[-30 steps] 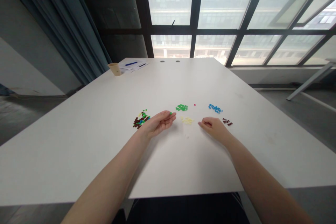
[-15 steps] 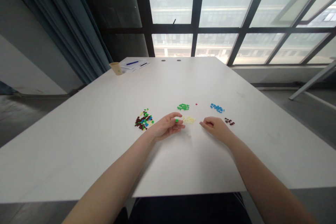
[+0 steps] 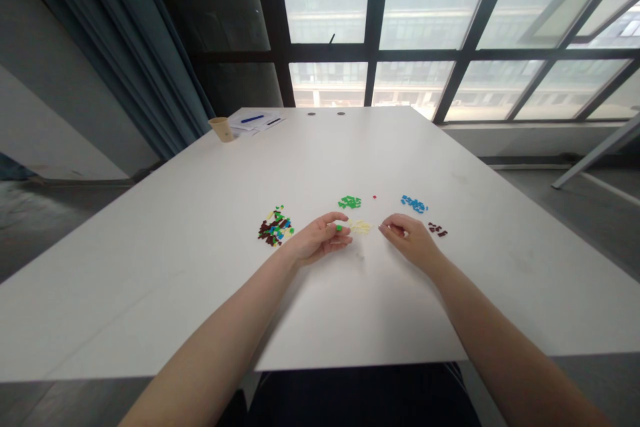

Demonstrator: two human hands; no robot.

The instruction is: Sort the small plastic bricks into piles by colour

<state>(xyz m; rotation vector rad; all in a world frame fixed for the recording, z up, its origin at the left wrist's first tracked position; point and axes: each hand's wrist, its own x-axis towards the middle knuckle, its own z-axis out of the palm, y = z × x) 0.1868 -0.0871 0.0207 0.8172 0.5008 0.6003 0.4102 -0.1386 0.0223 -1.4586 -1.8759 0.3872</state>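
Observation:
My left hand (image 3: 323, 240) is just above the table, palm turned inward, with a small green piece (image 3: 339, 228) held at its thumb and fingers. Right in front of its fingertips lies a loose patch of pale yellow pieces (image 3: 361, 227). On the other side of that patch is my right hand (image 3: 407, 237), thumb and forefinger pinched together; whatever is between them is too small to make out. Beyond the hands is a pile of green pieces (image 3: 349, 202). Blue pieces (image 3: 414, 204) and dark brown pieces (image 3: 437, 229) lie beside my right hand.
Left of my left hand sits a mixed heap of brown, green, blue and yellow pieces (image 3: 275, 227). One red piece (image 3: 375, 197) lies near the green pile. A paper cup (image 3: 221, 129) and papers (image 3: 255, 121) with pens are at the white table's (image 3: 320, 160) far left edge.
My right hand has lifted slightly away from me, its fingertips still pinched near the yellow pieces. My left hand stays almost in place with the green piece.

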